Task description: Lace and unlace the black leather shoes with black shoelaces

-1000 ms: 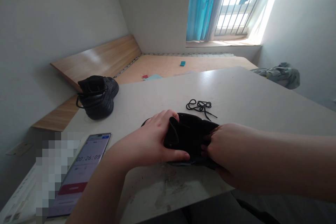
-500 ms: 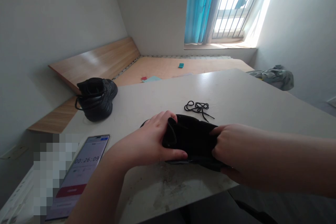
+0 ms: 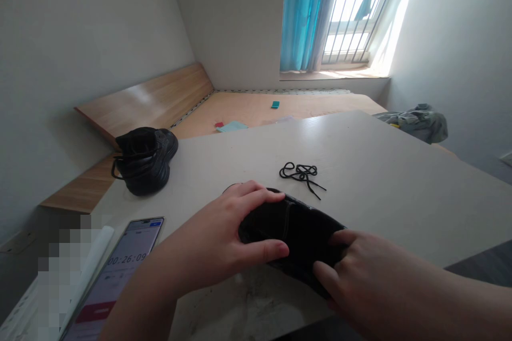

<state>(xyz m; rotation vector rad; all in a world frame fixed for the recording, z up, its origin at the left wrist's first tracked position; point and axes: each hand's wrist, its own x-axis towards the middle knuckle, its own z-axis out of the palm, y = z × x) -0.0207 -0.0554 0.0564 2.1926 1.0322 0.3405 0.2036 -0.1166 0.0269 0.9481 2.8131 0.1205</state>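
Note:
A black shoe (image 3: 300, 234) lies on the white table (image 3: 376, 170) near its front edge, partly covered by both hands. My left hand (image 3: 248, 229) grips its left part, thumb on the near side and fingers over the far side. At the shoe's right end, my right hand (image 3: 348, 266) has its fingers closed on the dark material. Beyond the shoe lies a loose black shoelace (image 3: 302, 171). Another black shoe (image 3: 146, 162), with a lace on it, stands at the table's left.
A phone (image 3: 116, 272) showing a timer lies at the front left, beside a white rod-like object (image 3: 90, 261). Behind the table is a wooden bed board (image 3: 192, 117) with small items. Greenish cloth (image 3: 424, 122) lies at the right.
The shoe in my hands is now tilted, its right end lower and nearer. My right hand has moved down with it. The left fingers reach farther over the shoe's far side.

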